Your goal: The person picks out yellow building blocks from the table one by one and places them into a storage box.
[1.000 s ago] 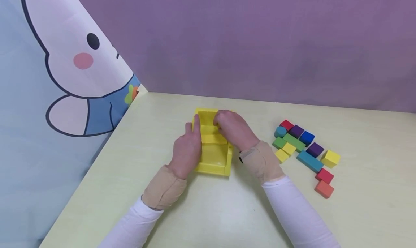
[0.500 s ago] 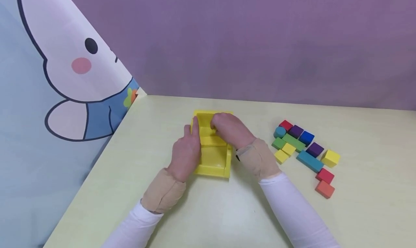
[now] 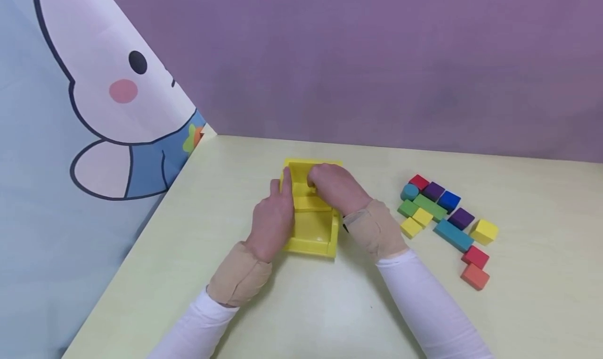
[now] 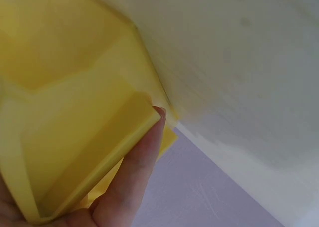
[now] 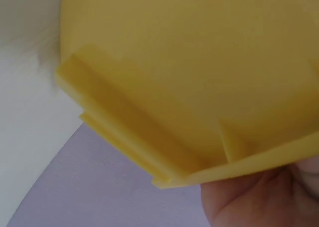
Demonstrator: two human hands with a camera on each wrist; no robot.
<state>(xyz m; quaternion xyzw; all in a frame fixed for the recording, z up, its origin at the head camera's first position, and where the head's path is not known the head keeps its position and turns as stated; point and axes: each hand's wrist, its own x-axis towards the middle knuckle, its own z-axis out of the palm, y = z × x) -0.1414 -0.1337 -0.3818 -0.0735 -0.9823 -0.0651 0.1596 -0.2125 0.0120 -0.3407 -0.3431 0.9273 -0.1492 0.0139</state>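
Yellow plastic tray (image 3: 308,247), gripped on its right side by the curled right hand (image 3: 340,188); left hand (image 3: 272,219) along its left side (whether pinching, one cannot tell).

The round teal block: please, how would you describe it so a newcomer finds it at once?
On the table, colored blocks lie to the right of the yellow tray. At their upper left, the round teal block sits between a red block and a small green block. Its circular top sets it apart: its neighbours have straight edges.
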